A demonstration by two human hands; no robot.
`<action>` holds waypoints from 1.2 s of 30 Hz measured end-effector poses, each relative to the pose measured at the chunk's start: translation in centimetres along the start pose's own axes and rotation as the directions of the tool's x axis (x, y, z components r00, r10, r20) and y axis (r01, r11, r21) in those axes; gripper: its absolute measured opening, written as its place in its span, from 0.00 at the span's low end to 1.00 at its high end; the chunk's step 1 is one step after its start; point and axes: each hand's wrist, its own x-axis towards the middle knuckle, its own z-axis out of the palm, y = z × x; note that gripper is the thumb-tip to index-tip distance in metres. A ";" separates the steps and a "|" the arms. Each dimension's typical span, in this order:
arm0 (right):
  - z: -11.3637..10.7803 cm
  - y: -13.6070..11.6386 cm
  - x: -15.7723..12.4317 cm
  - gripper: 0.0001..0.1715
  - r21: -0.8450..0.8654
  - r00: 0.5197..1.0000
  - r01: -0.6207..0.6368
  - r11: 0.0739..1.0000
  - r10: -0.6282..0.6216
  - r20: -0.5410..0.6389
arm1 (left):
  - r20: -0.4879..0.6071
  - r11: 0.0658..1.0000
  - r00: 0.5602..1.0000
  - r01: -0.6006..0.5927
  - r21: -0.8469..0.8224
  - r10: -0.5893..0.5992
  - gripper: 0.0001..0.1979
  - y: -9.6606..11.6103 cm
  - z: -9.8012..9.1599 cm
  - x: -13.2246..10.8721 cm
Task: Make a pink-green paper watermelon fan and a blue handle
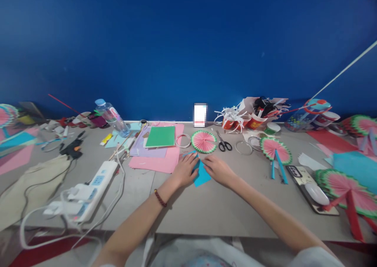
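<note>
Both hands press a blue paper sheet flat on the grey table.

The left hand (pixel 185 169) and right hand (pixel 218 170) lie palm-down, fingers spread, on either side of the blue paper (pixel 202 174), near the middle of the table (pixel 206 212). Just behind are a pink paper fan (pixel 204 141), black scissors (pixel 224 143) and a green sheet (pixel 160 136); a power strip (pixel 88 192) lies well left.

Prob. craft table: paper fans (pixel 204 141), scissors (pixel 224 144)
</note>
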 end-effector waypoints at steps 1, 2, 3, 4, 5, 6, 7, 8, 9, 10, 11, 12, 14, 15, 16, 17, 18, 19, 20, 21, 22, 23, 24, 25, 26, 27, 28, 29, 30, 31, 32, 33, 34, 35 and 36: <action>0.1 0.1 0.3 0.14 -0.013 1.000 0.006 1.000 -0.006 -0.009 | 0.007 1.000 1.000 -0.002 0.004 0.002 0.23 -0.1 -0.1 0.1; 0.2 0.1 0.7 0.14 -0.024 1.000 0.014 1.000 -0.014 -0.020 | 0.011 1.000 1.000 -0.002 0.010 0.002 0.23 -0.3 -0.2 0.1; 0.4 0.1 1.0 0.14 -0.033 0.999 0.021 0.999 -0.022 -0.030 | 0.012 1.000 1.000 0.001 0.013 -0.001 0.23 -0.3 -0.3 0.2; 0.5 0.1 1.3 0.14 -0.042 0.999 0.026 0.999 -0.028 -0.037 | 0.009 1.000 1.000 0.010 0.015 -0.010 0.23 -0.4 -0.3 0.2; 0.6 0.1 1.5 0.12 -0.051 0.999 0.029 0.998 -0.031 -0.039 | 0.004 1.000 1.000 0.026 0.016 -0.026 0.23 -0.4 -0.2 0.2; 0.8 0.1 1.8 0.11 -0.062 0.999 0.028 0.998 -0.031 -0.042 | 0.000 0.999 0.999 0.044 0.016 -0.044 0.23 -0.5 -0.1 0.2; 0.9 0.1 2.0 0.10 -0.074 0.999 0.024 0.997 -0.028 -0.045 | -0.001 0.998 0.998 0.059 0.017 -0.059 0.24 -0.5 0.0 0.3; 1.1 0.1 2.1 0.09 -0.088 0.998 0.020 0.996 -0.024 -0.051 | -0.001 0.997 0.998 0.070 0.018 -0.070 0.24 -0.5 0.2 0.3; 1.3 0.2 2.3 0.08 -0.102 0.998 0.017 0.995 -0.023 -0.056 | 0.001 0.997 0.997 0.074 0.021 -0.074 0.25 -0.6 0.3 0.3; 1.4 0.3 2.4 0.09 -0.117 0.998 0.016 0.993 -0.023 -0.062 | 0.002 0.997 0.997 0.073 0.026 -0.074 0.24 -0.6 0.4 0.3; 1.6 0.3 2.6 0.09 -0.130 0.998 0.017 0.991 -0.026 -0.066 | 0.003 0.997 0.997 0.071 0.033 -0.071 0.24 -0.6 0.5 0.3; 1.7 0.4 2.7 0.10 -0.144 0.997 0.023 0.989 -0.033 -0.066 | 0.003 0.997 0.997 0.071 0.040 -0.071 0.24 -0.6 0.6 0.3; 1.9 0.4 3.1 0.10 -0.164 0.997 0.038 0.986 -0.048 -0.060 | 0.006 0.995 0.997 0.077 0.056 -0.077 0.23 -0.6 0.6 0.3; 2.0 0.5 3.2 0.09 -0.169 0.997 0.041 0.985 -0.051 -0.060 | 0.009 0.995 0.997 0.081 0.063 -0.082 0.23 -0.6 0.7 0.3; 2.1 0.5 3.4 0.09 -0.169 0.997 0.040 0.985 -0.052 -0.063 | 0.011 0.994 0.996 0.086 0.068 -0.087 0.23 -0.6 0.7 0.3; 2.1 0.5 3.5 0.09 -0.168 0.996 0.042 0.985 -0.053 -0.066 | 0.013 0.993 0.996 0.089 0.072 -0.090 0.23 -0.5 0.7 0.3; 2.2 0.6 3.6 0.10 -0.165 0.996 0.044 0.985 -0.056 -0.067 | 0.012 0.993 0.996 0.091 0.074 -0.092 0.23 -0.5 0.6 0.3; 2.2 0.6 3.6 0.10 -0.161 0.996 0.049 0.986 -0.060 -0.066 | 0.012 0.993 0.996 0.091 0.074 -0.092 0.23 -0.5 0.6 0.3; 2.2 0.7 3.5 0.10 -0.158 0.996 0.055 0.986 -0.066 -0.062 | 0.013 0.993 0.996 0.091 0.074 -0.092 0.23 -0.4 0.6 0.3; 2.2 0.7 3.5 0.10 -0.155 0.996 0.062 0.986 -0.072 -0.057 | 0.015 0.993 0.996 0.091 0.074 -0.092 0.23 -0.4 0.5 0.4; 2.1 0.8 3.3 0.10 -0.152 0.996 0.069 0.986 -0.078 -0.052 | 0.019 0.993 0.995 0.092 0.074 -0.094 0.23 -0.4 0.5 0.4; 2.1 0.8 3.2 0.10 -0.148 0.995 0.072 0.986 -0.081 -0.050 | 0.023 0.993 0.995 0.095 0.075 -0.097 0.23 -0.4 0.4 0.4; 2.1 0.8 3.1 0.10 -0.145 0.995 0.074 0.987 -0.082 -0.052 | 0.026 0.992 0.995 0.098 0.074 -0.100 0.23 -0.4 0.4 0.4; 2.1 0.9 2.9 0.10 -0.144 0.995 0.075 0.987 -0.084 -0.054 | 0.029 0.992 0.994 0.100 0.073 -0.102 0.23 -0.4 0.4 0.4; 2.2 0.9 2.8 0.10 -0.146 0.995 0.078 0.986 -0.087 -0.057 | 0.028 0.992 0.994 0.101 0.071 -0.103 0.23 -0.4 0.4 0.3; 2.2 0.9 2.7 0.10 -0.152 0.994 0.082 0.985 -0.092 -0.060 | 0.025 0.993 0.995 0.100 0.070 -0.102 0.23 -0.4 0.5 0.3; 2.2 0.9 2.6 0.10 -0.160 0.993 0.084 0.984 -0.095 -0.064 | 0.022 0.993 0.995 0.097 0.070 -0.098 0.23 -0.5 0.5 0.3; 2.3 0.9 2.4 0.10 -0.169 0.993 0.087 0.982 -0.100 -0.069 | 0.018 0.993 0.995 0.093 0.072 -0.094 0.23 -0.5 0.5 0.3; 2.3 0.9 2.3 0.10 -0.176 0.992 0.091 0.980 -0.105 -0.071 | 0.015 0.993 0.996 0.087 0.075 -0.088 0.23 -0.5 0.6 0.3; 2.3 0.9 2.2 0.10 -0.182 0.991 0.095 0.979 -0.110 -0.072 | 0.013 0.993 0.996 0.082 0.079 -0.084 0.22 -0.5 0.6 0.3; 2.3 0.9 2.1 0.10 -0.187 0.991 0.097 0.978 -0.112 -0.072 | 0.011 0.993 0.997 0.079 0.082 -0.080 0.22 -0.6 0.6 0.3; 2.4 0.8 2.0 0.10 -0.192 0.991 0.096 0.977 -0.111 -0.072 | 0.010 0.994 0.997 0.075 0.085 -0.076 0.22 -0.6 0.6 0.3; 2.3 0.8 1.9 0.10 -0.196 0.991 0.094 0.976 -0.110 -0.070 | 0.009 0.994 0.997 0.072 0.087 -0.073 0.22 -0.5 0.5 0.3; 2.3 0.7 1.7 0.10 -0.200 0.992 0.091 0.976 -0.107 -0.069 | 0.009 0.994 0.998 0.067 0.088 -0.068 0.22 -0.5 0.5 0.3; 2.3 0.7 1.6 0.11 -0.204 0.992 0.087 0.975 -0.103 -0.070 | 0.009 0.994 0.998 0.062 0.090 -0.064 0.22 -0.5 0.5 0.3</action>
